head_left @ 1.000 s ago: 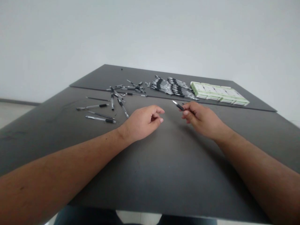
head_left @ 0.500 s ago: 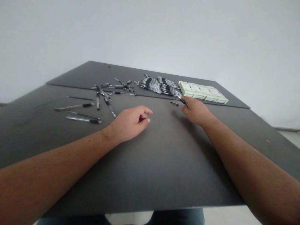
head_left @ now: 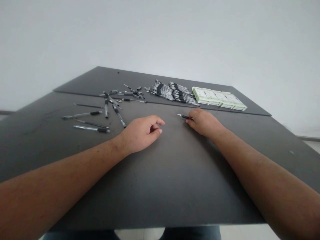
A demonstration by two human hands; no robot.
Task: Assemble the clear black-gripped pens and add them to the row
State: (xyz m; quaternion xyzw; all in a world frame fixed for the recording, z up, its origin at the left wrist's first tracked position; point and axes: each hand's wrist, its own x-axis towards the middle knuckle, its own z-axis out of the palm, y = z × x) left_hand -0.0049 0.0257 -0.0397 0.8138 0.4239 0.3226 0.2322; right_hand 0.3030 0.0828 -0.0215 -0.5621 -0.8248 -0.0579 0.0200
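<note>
My right hand (head_left: 203,122) is closed around a pen (head_left: 185,116), low over the dark table. The pen's pale pointed tip and black grip stick out to the left of the fingers; the rest of it is hidden in the hand. My left hand (head_left: 143,134) hovers at the middle with the index finger and thumb apart and nothing visible between them. Just beyond its wrist lies a clear pen with a black grip (head_left: 119,115). Neat rows of pens (head_left: 162,90) lie farther back, ahead of both hands.
Loose pens (head_left: 91,128) and thin refills (head_left: 88,106) are scattered at the left. Small dark caps (head_left: 139,88) lie near the rows. Pale green boxes (head_left: 218,98) stand in a line at the back right. A seam crosses the table (head_left: 160,186) before the wall.
My right hand has come down and slightly nearer, and the pen's tip now points left. The small dark piece beside it no longer shows. My left hand has hardly moved.
</note>
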